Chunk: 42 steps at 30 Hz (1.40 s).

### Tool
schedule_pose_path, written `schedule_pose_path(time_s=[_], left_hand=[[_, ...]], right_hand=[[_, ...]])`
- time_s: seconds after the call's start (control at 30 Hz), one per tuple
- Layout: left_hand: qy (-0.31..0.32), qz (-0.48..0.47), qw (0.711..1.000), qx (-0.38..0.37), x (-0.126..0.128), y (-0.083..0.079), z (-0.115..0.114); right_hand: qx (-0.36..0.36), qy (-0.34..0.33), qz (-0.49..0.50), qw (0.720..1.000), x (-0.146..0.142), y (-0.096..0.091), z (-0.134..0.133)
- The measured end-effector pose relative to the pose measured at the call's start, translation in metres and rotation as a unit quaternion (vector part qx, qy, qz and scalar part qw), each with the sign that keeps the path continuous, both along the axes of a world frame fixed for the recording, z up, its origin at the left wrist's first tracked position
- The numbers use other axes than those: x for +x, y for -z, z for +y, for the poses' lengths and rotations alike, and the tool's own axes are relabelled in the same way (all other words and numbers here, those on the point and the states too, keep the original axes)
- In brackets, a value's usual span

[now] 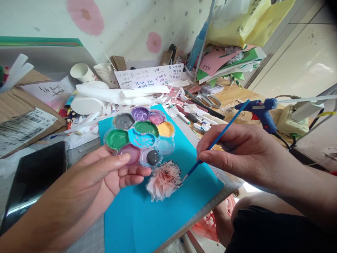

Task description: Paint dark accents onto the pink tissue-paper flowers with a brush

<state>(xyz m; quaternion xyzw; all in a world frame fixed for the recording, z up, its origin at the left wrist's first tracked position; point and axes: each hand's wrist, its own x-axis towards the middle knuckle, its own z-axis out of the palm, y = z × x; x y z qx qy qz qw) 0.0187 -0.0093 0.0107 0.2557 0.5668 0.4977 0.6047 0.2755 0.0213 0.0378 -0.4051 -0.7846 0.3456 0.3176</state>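
Observation:
My left hand is closed on the near edge of a clear flower-shaped paint palette, thumb on top and fingers beneath. Its wells hold green, grey, purple, pink, yellow and blue paint. Between the fingers of my right hand is a thin blue paintbrush, slanting down to the left. The brush tip is at the right edge of a pale pink paper flower, whose upper petals carry dark edges; whether it touches cannot be made out. Under the flower lies a bright blue sheet.
A blue glue gun stands at the right by a power strip. Scissors and several markers lie behind the sheet. At left are a black tablet and a cardboard box; paper cups stand at the back.

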Motion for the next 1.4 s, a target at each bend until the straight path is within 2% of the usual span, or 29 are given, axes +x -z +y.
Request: schedule_pose_path(time_s=[0.2,0.43,0.67,0.97,1.17,1.4], left_hand=[[-0.001,0.003,1.000,0.003,0.002,-0.003,0.002],[0.009,0.016,1.000,-0.011,0.003,-0.006,0.000],[-0.012,0.014,1.000,-0.006,0.003,-0.003,-0.001],[-0.003,0.003,1.000,0.029,0.002,0.001,0.002],[-0.005,0.004,1.000,0.013,0.001,0.000,0.001],[0.000,0.003,1.000,0.021,0.000,0.000,-0.001]], right_hand=[[-0.014,-0.017,-0.002,1.000,-0.004,0.002,-0.001],[-0.023,0.010,0.008,1.000,0.006,0.001,0.001],[-0.025,-0.010,0.003,1.000,0.001,0.006,0.002],[-0.024,-0.006,-0.004,1.000,0.001,0.007,0.000],[-0.009,0.013,-0.003,1.000,0.005,0.006,0.005],[-0.019,-0.005,-0.003,1.000,0.000,0.010,0.001]])
